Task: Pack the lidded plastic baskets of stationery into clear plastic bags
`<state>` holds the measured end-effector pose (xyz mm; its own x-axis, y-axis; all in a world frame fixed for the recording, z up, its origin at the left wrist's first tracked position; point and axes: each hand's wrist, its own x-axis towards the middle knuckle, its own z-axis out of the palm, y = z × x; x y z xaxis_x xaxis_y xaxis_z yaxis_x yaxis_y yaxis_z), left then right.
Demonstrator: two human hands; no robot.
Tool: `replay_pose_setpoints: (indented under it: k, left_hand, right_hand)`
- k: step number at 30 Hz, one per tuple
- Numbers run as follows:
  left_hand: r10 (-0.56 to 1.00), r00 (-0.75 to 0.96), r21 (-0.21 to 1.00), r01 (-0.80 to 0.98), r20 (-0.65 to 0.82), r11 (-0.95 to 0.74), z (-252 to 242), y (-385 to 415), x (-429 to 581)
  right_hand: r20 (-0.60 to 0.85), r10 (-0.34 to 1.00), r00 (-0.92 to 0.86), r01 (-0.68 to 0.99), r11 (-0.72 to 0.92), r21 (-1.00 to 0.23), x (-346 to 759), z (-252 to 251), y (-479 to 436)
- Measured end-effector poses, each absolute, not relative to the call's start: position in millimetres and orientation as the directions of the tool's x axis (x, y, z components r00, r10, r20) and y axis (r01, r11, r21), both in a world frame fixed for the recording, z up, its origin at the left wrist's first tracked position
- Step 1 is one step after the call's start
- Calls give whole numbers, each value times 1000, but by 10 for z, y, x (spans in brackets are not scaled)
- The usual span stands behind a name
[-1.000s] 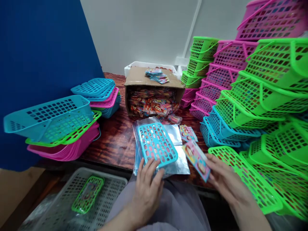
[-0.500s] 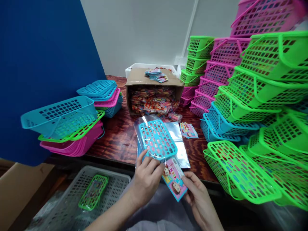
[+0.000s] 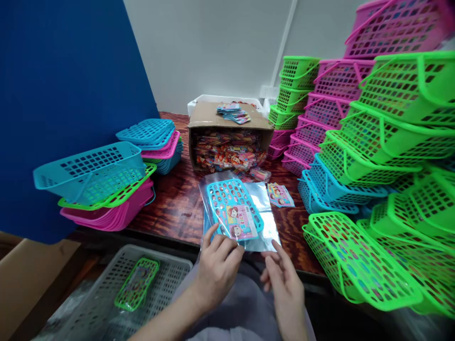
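Observation:
A clear plastic bag (image 3: pixel 205 203) lies at the table's front edge with a blue basket (image 3: pixel 232 196) inside, its perforated face up. On top of the basket is a pink printed card (image 3: pixel 239 222) showing cartoon figures. My left hand (image 3: pixel 220 265) grips the near edge of the bag, the index finger reaching over the plastic; its thumb side is partly hidden. Close to the bag's lower right corner, my right hand (image 3: pixel 284 284) has its fingers apart and holds nothing. Silvery plastic bags (image 3: pixel 268 232) lie beneath the filled one.
Printed cards (image 3: pixel 280 195) lie right of the bag. Behind, a cardboard box (image 3: pixel 199 118) on its side holds small colourful packets. Stacked baskets rise at right (image 3: pixel 362 265) and left (image 3: pixel 106 213). A grey crate (image 3: pixel 167 274) below left contains a bagged green basket (image 3: pixel 137 284).
The pink card has gone from my right hand, at the bag's near edge, to a place over the blue basket. My right hand has let go of it; my left stays at the bag.

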<state>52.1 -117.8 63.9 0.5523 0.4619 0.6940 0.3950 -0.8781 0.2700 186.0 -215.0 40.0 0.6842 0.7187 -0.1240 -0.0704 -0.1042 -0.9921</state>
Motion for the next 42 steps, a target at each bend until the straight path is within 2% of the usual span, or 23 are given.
replay_pose_setpoints:
  k: [2,4,6,10,14,23,28,32,34,36,38,40,41,42]
  left_hand:
    - [461,546,277,388,700,-879,643,-1177,530]
    - [466,536,287,385,704,-877,645,-1173,540]
    - [470,522,295,385,712,-874,641,-1169,547]
    - [464,498,299,377,733,-877,630,-1165,546]
    - [468,489,308,374,736,-875,644,-1170,541]
    - [497,494,338,379,713,-861,624,-1177,526]
    - [515,505,357,382,692,-853,662,-1193,528]
    - [520,549,423,306,654,-853,689,-1208,440]
    - [561,520,481,294,644,-826,656,-1169,361]
    - [694,405,600,351,595,-719,597,-1073,289]
    - [862,230,766,396,451,-506,528,-919,249]
    - [968,99,891,377,233,-253,464,-731,256]
    - [990,75,925,354,118,-137,435,-638,274]
    - [997,77,944,328,11,-36,409,-554,301]
  right_hand:
    - [134,766,629,302,-81,-950,1860,302,-2258]
    - [349,831,434,594,28,-804,1853,220,-2277]
    - [481,836,263,782,107,-614,1850,160,-2216]
    - [542,838,54,949,125,-288,1885,111,-2000]
    - [526,848,-62,967,181,-178,1942,146,-1798]
    - [468,871,-149,959,242,-145,2095,244,-1469]
    - [447,886,-121,964,212,-159,2087,282,-1448]
    - [472,878,-80,965,187,-184,2051,227,-1569]
    - [502,861,-81,959,205,-197,2072,137,-1742]
    - [556,826,-98,943,255,-213,2139,32,-1974]
    - [642,765,-59,923,287,-258,2251,-28,-2181]
    - [683,707,182,879,194,-435,2386,7,-2251]
    - [632,685,362,811,104,-576,2452,62,-2211]
    - [519,672,528,696,7,-718,2512,132,-2121]
